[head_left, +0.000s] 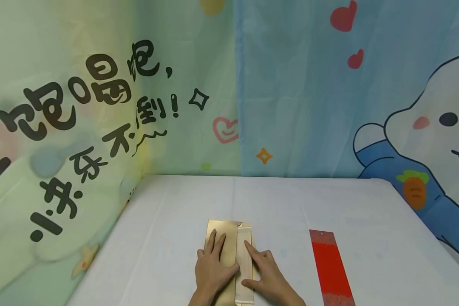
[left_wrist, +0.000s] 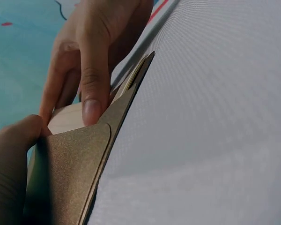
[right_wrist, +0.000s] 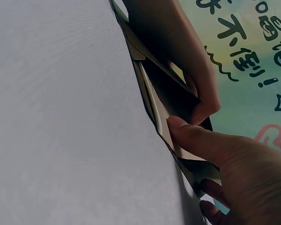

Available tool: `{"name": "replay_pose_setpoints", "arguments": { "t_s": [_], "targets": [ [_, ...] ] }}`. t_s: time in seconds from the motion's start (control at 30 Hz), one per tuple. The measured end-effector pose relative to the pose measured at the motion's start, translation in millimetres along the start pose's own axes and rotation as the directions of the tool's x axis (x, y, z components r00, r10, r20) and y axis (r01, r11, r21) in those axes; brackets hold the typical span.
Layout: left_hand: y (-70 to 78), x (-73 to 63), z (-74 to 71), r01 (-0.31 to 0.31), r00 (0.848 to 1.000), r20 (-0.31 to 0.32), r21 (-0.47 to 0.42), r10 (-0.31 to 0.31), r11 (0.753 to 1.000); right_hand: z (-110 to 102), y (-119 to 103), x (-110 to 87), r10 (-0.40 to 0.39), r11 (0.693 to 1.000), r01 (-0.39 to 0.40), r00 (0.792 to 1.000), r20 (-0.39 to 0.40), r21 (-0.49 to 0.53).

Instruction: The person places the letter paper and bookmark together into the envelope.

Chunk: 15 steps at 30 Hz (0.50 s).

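On the white, cloth-covered tabletop (head_left: 157, 238) we find a long, flat gold card folder (head_left: 229, 250) with one edge raised. The left hand (head_left: 216, 267) lies over the gold panel and, as the wrist views indicate, pinches that raised edge. The right hand (head_left: 269, 274) grasps a pale cream rectangular strip (head_left: 244, 263), wood-like in surface, which lies lengthwise along the folder's right side. In our judgement, good handling calls for even support along the strip, its long edges kept parallel to the folder's, and only light tension on the card, which could crease. We note that the raised gold edge stands close against the strip, with the left thumb just beside it; both would hinder a sideways shift. How deep the strip sits we cannot tell. As to surroundings, a printed blue-and-green fabric curtain (head_left: 283, 93) hangs behind and to the left, apart from the work. A flat red oblong panel (head_left: 330, 263) with speckled ends, material undetermined, lies well apart on the right and presents no obstruction.
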<state>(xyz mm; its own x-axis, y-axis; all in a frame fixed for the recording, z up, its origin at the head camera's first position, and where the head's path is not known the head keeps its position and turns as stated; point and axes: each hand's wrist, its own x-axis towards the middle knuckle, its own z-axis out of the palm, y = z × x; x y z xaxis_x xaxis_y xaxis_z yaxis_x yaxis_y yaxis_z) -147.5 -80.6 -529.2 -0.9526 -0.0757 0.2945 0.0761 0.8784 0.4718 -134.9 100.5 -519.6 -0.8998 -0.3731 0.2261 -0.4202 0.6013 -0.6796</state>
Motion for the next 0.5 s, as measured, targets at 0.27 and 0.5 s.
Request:
{"name": "replay_pose_setpoints", "arguments": {
  "t_s": [0.27,0.5],
  "targets": [
    [-1.4,-5.0,-0.2,0.006,1.0,0.009,0.018,-0.006,1.0,4.5,-0.9,-1.8,-0.004,0.996,0.0,0.999,-0.05,-0.089],
    [-1.6,-2.6,1.5,-0.001,1.0,0.004,0.021,0.001,1.0,4.8,-0.7,2.6,-0.029,0.994,0.023,0.998,-0.054,-0.107]
  ]
}}
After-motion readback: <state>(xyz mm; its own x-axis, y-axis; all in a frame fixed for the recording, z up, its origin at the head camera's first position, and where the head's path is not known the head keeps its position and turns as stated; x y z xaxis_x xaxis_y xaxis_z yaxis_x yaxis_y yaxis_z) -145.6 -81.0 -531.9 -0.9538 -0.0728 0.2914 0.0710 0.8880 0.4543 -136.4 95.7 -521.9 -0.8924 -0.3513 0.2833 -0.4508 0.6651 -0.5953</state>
